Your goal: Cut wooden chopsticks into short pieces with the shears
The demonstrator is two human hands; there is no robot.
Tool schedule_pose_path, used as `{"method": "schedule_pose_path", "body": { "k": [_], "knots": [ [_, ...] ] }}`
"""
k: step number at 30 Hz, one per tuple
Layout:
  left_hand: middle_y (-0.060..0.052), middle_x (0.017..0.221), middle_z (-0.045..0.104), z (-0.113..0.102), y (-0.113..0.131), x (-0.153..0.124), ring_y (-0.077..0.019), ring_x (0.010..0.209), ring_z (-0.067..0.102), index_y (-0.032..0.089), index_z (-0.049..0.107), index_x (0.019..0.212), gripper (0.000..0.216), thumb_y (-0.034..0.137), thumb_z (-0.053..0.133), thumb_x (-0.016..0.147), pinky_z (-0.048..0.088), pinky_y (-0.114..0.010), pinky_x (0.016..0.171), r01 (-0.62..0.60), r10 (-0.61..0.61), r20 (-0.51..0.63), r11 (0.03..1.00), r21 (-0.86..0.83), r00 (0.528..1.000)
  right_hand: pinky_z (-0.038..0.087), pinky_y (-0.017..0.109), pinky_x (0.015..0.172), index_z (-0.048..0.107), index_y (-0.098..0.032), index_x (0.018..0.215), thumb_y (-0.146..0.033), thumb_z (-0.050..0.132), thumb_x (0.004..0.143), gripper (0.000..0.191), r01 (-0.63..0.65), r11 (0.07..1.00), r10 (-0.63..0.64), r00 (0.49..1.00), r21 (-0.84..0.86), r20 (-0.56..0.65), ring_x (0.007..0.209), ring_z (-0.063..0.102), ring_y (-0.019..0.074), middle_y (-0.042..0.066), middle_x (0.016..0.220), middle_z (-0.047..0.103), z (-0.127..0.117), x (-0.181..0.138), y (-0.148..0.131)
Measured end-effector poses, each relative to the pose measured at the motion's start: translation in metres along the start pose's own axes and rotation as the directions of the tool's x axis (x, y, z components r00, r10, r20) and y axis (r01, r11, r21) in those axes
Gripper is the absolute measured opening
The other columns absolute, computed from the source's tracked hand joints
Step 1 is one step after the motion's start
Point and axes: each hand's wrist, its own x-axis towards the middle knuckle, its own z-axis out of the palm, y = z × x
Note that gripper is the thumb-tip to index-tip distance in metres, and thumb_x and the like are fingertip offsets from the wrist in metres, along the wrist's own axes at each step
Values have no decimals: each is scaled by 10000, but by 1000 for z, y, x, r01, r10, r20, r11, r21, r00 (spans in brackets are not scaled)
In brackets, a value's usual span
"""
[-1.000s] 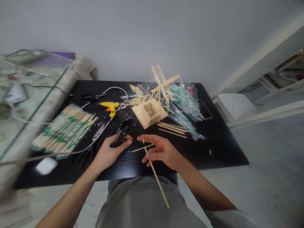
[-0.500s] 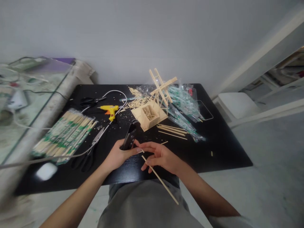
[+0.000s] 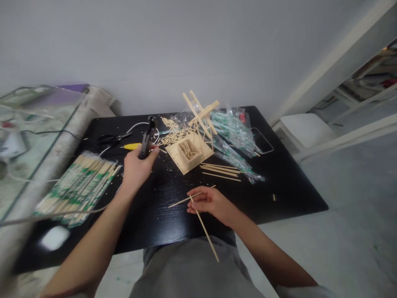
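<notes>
My left hand [image 3: 135,169] is raised over the black table [image 3: 279,182] and grips a black cutter [image 3: 147,134] upright, just above the yellow glue gun [image 3: 132,146]. My right hand [image 3: 208,202] rests near the table's front edge, fingers closed on a long wooden stick [image 3: 204,227] that slants down toward my lap. A shorter stick [image 3: 182,200] lies by its fingertips. A small wooden box with a stick frame on it [image 3: 191,145] stands beyond both hands.
A pack of wrapped chopsticks [image 3: 79,184] lies at the left, black scissors [image 3: 110,138] and a white cable behind it. Clear plastic wrappers [image 3: 235,136] and loose sticks [image 3: 220,171] lie right of the box. A glass-topped surface [image 3: 27,136] borders the left.
My left hand has lifted the black cutter away from the right hand, up and left toward the glue gun. The right hand stayed low with the long stick.
</notes>
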Motion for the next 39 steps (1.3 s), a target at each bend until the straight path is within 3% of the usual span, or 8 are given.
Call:
{"method": "schedule_pose_path", "body": {
  "k": [5, 10, 15, 18, 22, 29, 39],
  "knots": [
    [-18, 759, 719, -2, 0, 5, -213, 770, 657, 177, 797, 1022, 372, 487, 678, 855, 506, -306, 730, 14, -13, 1, 998, -54, 1000, 644, 369, 786, 741, -144, 1051, -332, 981, 653, 501, 3, 1000, -2, 1000, 24, -25, 765, 772, 183, 38, 862, 766, -5, -4, -6],
    [-28, 768, 731, 1, -14, -21, -202, 744, 658, 166, 781, 964, 352, 483, 653, 882, 512, -292, 686, -14, 23, 154, 998, -57, 988, 621, 293, 672, 761, -159, 1061, -360, 918, 744, 407, 79, 997, -79, 997, 1, -14, 698, 728, 135, 31, 889, 761, -9, -2, -9],
    [-11, 758, 723, 9, -21, -42, -166, 687, 631, 159, 748, 876, 326, 450, 610, 925, 477, -266, 655, -180, 176, 285, 984, -12, 942, 566, 246, 630, 766, -172, 1075, -377, 855, 827, 334, 206, 977, -206, 978, -53, -10, 666, 692, 110, 40, 902, 772, 1, 3, -20],
    [1, 779, 726, 15, -24, -48, -150, 664, 634, 169, 729, 929, 230, 354, 590, 933, 484, -256, 666, -297, 278, 321, 955, 11, 905, 554, 245, 603, 762, -170, 1012, -370, 835, 855, 265, 303, 945, -308, 951, -123, -22, 621, 659, 104, 36, 856, 770, 9, 8, -31],
    [-57, 1071, 775, 21, -31, -53, -212, 937, 724, 184, 695, 1134, 263, 262, 576, 913, 535, -302, 871, -401, 364, 327, 915, 50, 872, 624, 293, 629, 735, -183, 993, -417, 844, 844, 298, 354, 922, -363, 931, -160, -32, 634, 702, 134, 26, 844, 764, 17, 18, -44],
    [-109, 1089, 726, 22, -36, -60, -296, 1012, 697, 178, 647, 1194, 302, 268, 555, 920, 544, -405, 904, -446, 328, 379, 849, 283, 865, 687, 319, 679, 722, -178, 920, -422, 880, 795, 317, 333, 926, -351, 933, -179, -77, 689, 751, 156, 10, 831, 745, 22, 33, -47],
    [-111, 1061, 705, 20, -31, -63, -317, 993, 684, 173, 638, 1203, 326, 284, 568, 905, 541, -420, 866, -420, 248, 413, 812, 404, 876, 693, 318, 669, 734, -171, 833, -426, 891, 776, 305, 299, 932, -327, 938, -206, -116, 667, 753, 159, 17, 800, 754, 23, 35, -44]
  ]
}}
